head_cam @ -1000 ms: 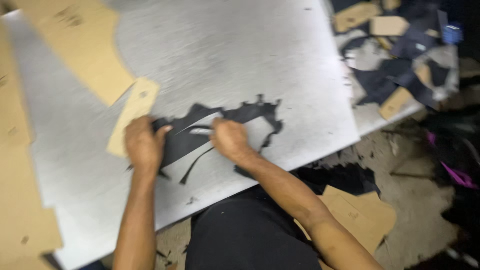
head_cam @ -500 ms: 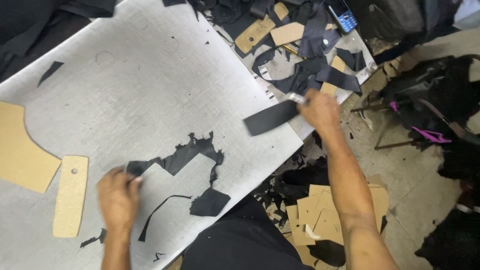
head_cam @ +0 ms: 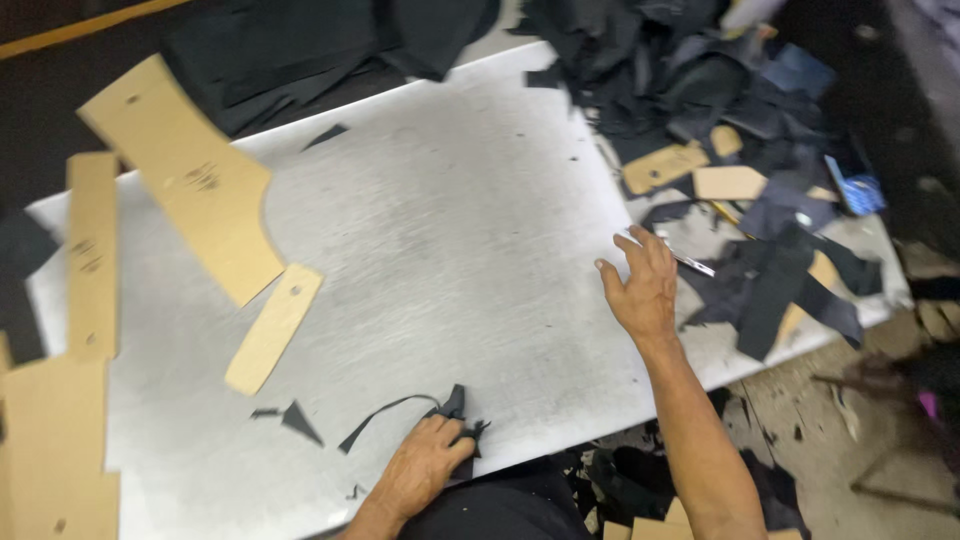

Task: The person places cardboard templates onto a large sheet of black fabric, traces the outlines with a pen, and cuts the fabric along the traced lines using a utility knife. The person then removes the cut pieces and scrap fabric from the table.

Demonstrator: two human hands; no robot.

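Observation:
My left hand (head_cam: 425, 465) rests at the front edge of a scratched metal sheet (head_cam: 450, 230), fingers closed on a bunch of black leather scraps (head_cam: 455, 408) with a thin strip trailing left. My right hand (head_cam: 640, 290) hovers over the sheet's right edge, palm down, fingers spread, holding nothing. A thin silver blade-like tool (head_cam: 695, 265) lies just beyond its fingers. Two small black offcuts (head_cam: 298, 420) sit on the sheet left of my left hand.
Tan cardboard templates lie on the left: a large curved one (head_cam: 190, 170), a short strip (head_cam: 275, 325), a long strip (head_cam: 92, 255). Heaps of black cut pieces (head_cam: 770, 285) and small templates (head_cam: 730, 182) crowd the right side. Dark material (head_cam: 330, 40) lies behind.
My right hand let go of the black piece it carried to the right pile and came back to the sheet's edge. My left hand gathered the scraps toward the front edge.

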